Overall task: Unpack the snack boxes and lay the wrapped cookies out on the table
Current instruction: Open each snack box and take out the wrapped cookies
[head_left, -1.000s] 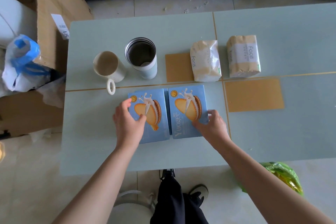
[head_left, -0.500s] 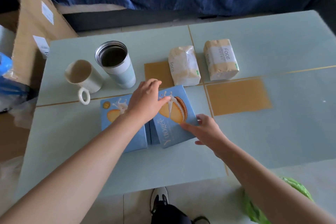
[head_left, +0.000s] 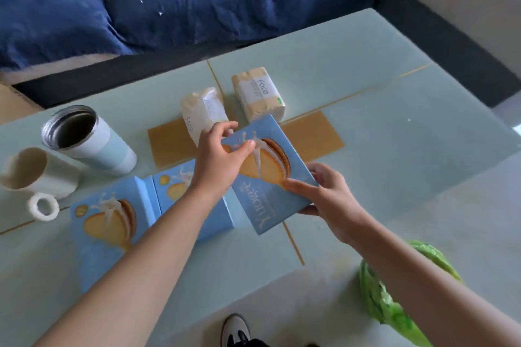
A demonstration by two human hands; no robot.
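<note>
Blue flat cardboard box (head_left: 270, 175) gripped by both hands.

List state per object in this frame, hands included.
Raised cookie box: closed, tilted, held by both hands.
Two cookie boxes on table: flat, closed.
Left hand: pinches the raised box's far end.
Right hand: grips its near right edge.
Tumbler: upright, lid off.
Mug: upright, looks empty.
Two tissue packs: sealed, untouched.

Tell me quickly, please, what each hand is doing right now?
Left hand: grips the top of the raised box.
Right hand: holds the same box's side.
</note>
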